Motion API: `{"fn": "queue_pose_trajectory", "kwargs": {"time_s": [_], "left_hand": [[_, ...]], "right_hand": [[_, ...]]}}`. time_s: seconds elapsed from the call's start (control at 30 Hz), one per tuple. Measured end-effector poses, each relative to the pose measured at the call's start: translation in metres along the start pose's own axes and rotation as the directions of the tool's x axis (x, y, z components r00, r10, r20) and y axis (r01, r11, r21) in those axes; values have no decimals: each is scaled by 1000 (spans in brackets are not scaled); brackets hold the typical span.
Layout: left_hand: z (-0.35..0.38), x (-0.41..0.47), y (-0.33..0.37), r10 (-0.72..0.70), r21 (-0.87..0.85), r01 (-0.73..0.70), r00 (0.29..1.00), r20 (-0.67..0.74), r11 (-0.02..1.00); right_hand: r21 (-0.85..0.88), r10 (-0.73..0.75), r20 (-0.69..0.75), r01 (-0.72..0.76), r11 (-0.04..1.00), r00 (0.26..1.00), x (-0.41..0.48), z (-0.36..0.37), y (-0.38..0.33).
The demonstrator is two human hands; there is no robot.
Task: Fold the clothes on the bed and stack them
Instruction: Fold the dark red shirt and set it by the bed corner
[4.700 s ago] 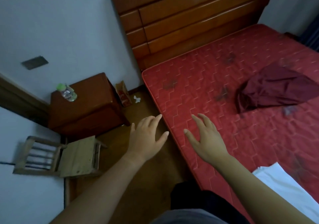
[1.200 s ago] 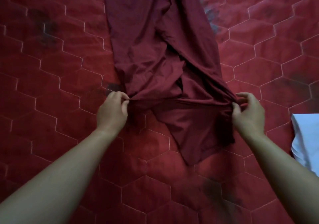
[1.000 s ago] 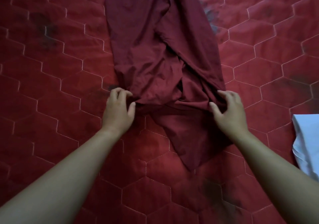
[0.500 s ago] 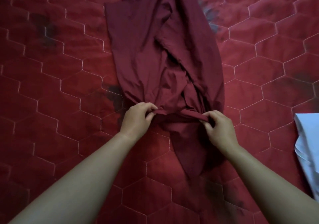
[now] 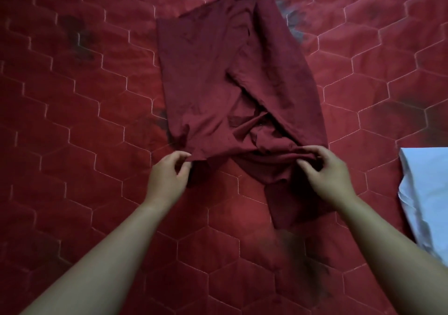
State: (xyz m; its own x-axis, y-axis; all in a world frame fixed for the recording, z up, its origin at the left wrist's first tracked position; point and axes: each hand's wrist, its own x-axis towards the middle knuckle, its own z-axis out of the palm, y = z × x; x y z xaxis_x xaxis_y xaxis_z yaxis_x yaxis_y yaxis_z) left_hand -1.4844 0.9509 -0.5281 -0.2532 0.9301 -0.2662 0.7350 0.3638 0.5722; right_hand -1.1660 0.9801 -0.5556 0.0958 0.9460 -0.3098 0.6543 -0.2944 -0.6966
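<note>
Left hand (image 5: pixel 167 176) and right hand (image 5: pixel 327 171) each pinch maroon garment (image 5: pixel 218 79) near edge; white cloth (image 5: pixel 426 193) at 3 o'clock.

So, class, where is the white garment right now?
In the head view, the white garment lies at the right edge on the red mattress, just right of the right hand.

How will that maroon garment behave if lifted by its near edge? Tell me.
Likely floppy: the maroon garment bunches into soft folds where the left hand and right hand pinch it. Probably light, since fingers alone gather it. It should drape and sag rather than hold shape, dragging over the quilted mattress.
</note>
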Motion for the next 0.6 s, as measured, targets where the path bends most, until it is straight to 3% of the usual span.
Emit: {"fn": "queue_pose_trajectory", "kwargs": {"time_s": [0.07,0.17,0.37,0.5,0.6], "left_hand": [[4,-4,8,21,0,-21,1000,8,1000],[10,-6,18,14,-72,-13,1000,9,997],[0,0,16,25,-104,-26,1000,-14,994],[-17,12,5,-5,-74,-1,997,-80,997],[-23,19,0,-20,-81,14,998,-66,997]], "right_hand": [[-45,-51,53,54,998,997,-3,10,-10],[-46,-91,-5,91,995,996,0,25,-24],[-178,38,164,-8,984,986,15,47,-17],[-96,45,-55,-50,994,998,12,28,-4],[-58,-6,-41,4,998,999,8,13,-7]]}}
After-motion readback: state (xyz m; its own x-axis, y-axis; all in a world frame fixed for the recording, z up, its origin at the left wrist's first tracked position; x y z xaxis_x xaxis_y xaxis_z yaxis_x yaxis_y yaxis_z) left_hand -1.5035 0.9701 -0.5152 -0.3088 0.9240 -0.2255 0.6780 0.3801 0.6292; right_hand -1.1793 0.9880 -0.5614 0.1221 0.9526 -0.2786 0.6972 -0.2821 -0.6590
